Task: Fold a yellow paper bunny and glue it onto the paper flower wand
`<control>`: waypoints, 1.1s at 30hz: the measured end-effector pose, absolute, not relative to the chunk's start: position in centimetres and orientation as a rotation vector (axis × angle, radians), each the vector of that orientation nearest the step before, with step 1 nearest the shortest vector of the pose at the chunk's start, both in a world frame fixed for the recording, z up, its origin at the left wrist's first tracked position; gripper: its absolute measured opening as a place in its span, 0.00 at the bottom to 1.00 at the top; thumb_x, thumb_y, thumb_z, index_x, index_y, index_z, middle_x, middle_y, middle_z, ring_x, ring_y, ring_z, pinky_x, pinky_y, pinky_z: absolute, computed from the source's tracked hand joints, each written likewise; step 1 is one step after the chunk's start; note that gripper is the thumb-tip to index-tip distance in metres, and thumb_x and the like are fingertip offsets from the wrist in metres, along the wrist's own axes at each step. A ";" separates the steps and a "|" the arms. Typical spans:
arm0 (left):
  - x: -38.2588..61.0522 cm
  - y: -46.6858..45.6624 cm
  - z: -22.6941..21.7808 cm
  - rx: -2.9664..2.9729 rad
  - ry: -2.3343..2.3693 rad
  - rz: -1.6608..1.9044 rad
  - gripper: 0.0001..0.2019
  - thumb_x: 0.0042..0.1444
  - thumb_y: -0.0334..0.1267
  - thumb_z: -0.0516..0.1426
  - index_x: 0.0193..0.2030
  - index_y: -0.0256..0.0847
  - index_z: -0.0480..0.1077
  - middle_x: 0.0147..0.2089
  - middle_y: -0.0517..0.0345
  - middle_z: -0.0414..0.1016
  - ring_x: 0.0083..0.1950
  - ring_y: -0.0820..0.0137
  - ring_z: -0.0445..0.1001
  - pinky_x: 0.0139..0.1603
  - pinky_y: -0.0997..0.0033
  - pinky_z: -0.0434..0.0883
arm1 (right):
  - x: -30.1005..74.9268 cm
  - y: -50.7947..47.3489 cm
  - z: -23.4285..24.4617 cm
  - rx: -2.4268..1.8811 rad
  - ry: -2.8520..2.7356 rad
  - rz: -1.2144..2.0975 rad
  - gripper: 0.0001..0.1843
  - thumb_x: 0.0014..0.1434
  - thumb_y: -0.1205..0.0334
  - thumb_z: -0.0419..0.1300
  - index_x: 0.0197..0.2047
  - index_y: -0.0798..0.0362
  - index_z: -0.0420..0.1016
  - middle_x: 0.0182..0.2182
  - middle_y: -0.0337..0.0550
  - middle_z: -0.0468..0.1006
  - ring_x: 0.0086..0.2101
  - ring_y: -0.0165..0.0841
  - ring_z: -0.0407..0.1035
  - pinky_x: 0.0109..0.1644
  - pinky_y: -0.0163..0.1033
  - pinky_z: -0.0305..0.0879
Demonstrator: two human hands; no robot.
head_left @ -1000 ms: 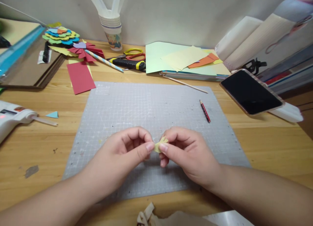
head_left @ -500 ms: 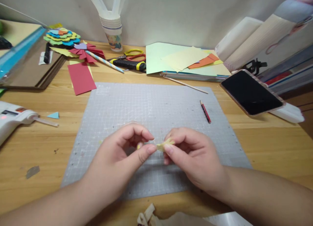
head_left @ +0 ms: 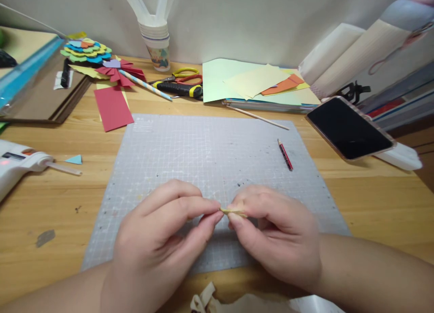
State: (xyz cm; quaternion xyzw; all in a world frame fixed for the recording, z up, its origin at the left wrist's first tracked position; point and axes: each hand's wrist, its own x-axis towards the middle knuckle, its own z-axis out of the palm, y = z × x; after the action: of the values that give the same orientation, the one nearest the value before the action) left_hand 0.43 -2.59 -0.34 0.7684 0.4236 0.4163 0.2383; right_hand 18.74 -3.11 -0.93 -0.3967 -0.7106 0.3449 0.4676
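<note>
So the little yellow paper piece (head_left: 234, 212) is right in the gap between the two hands, held just above the grey cutting mat (head_left: 190, 150) and toward its near side. The left hand (head_left: 166, 236) has its thumb and index fingertip pinched on the left end, and the right hand (head_left: 278, 236) grips the other end, thumb underneath and fingers curled over the top, with a bit of the piece showing past the thumb. Looks folded or twisted pretty thin, can't really tell which, and the right fingers are kinda blurry. The fingertips of the two hands are super close but there's a sliver of yellow between them. On the mat, a short red and black pencil (head_left: 285, 155) lies beyond the right hand, well apart from it. The mat sits on a wooden counter (head_left: 373, 204), with a red card (head_left: 113, 109) by its far left corner and a white glue gun (head_left: 20, 164) off to the left, a small blue triangle (head_left: 74, 159) just beside its nozzle. Over on the right there's a phone (head_left: 351, 128) propped at a tilt, its screen dark.
</note>
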 end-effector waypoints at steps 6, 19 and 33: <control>0.5 -2.4 -0.3 2.101 1.138 1.128 0.06 0.57 0.27 0.60 0.37 0.42 0.75 0.32 0.65 0.74 0.34 0.81 0.73 0.33 0.85 0.70 | 18.7 -3.0 -1.1 -0.983 -1.723 0.874 0.10 0.58 0.73 0.58 0.30 0.49 0.70 0.23 0.36 0.74 0.25 0.28 0.68 0.29 0.35 0.64; 0.6 -2.1 0.1 1.991 1.097 1.013 0.07 0.54 0.25 0.59 0.31 0.41 0.74 0.28 0.66 0.74 0.30 0.81 0.72 0.31 0.85 0.68 | 18.7 -2.7 -1.1 -0.976 -1.733 0.967 0.09 0.56 0.72 0.58 0.27 0.51 0.69 0.22 0.36 0.74 0.24 0.27 0.67 0.28 0.34 0.64; 0.8 -0.6 -0.7 1.410 1.083 0.624 0.13 0.57 0.42 0.54 0.23 0.42 0.67 0.20 0.65 0.64 0.23 0.75 0.61 0.23 0.76 0.62 | 18.5 -1.4 -1.6 -1.267 -0.888 2.000 0.10 0.52 0.63 0.62 0.24 0.52 0.64 0.15 0.30 0.71 0.14 0.22 0.61 0.20 0.28 0.55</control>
State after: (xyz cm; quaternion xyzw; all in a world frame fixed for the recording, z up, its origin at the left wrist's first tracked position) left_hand 0.79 -0.55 -0.70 0.6052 0.4647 0.2680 0.5882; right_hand 18.46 -1.43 -1.59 -0.4776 -0.3346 0.7542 0.3017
